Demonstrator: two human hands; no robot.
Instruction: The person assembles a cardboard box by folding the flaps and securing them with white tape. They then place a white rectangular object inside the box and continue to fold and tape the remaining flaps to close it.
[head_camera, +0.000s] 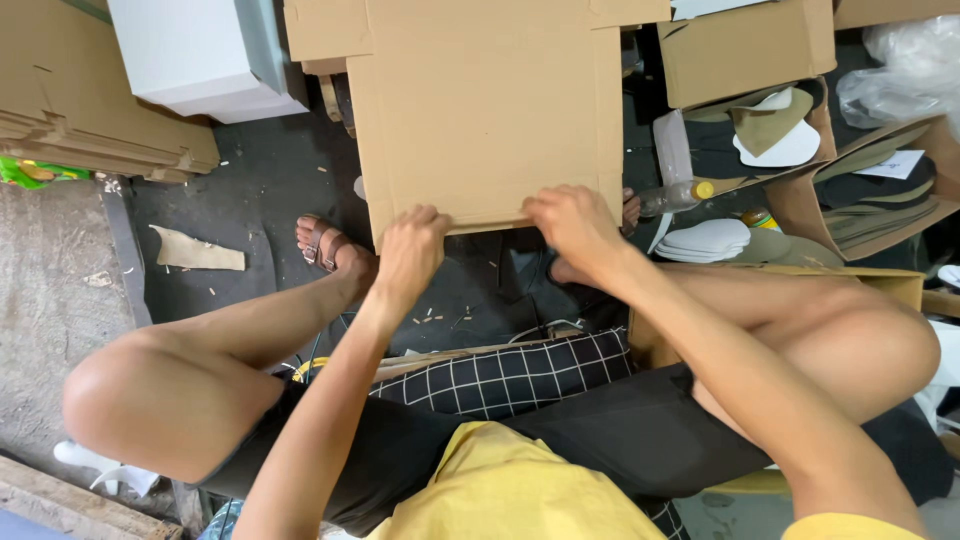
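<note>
The flat cardboard sheet lies on the dark floor before your knees: light, stiff, creasing along its scores. Your left hand and right hand pinch its near edge, fingers closed; hold there, beside the shoe-insole boxes.

This looks like a small workshop or packing room where footwear parts are boxed, with work done seated low over the floor. Flattened brown cardboard sheets lie stacked at one side, and a large unfolded brown cardboard box blank is spread over the dark, dusty floor, which is littered with small offcuts and a torn cardboard scrap. Open brown cartons nearby hold stacks of flat, sole-shaped white and olive insole pieces; more white ones are piled beside them. Crumpled clear plastic bags sit in a corner.
</note>
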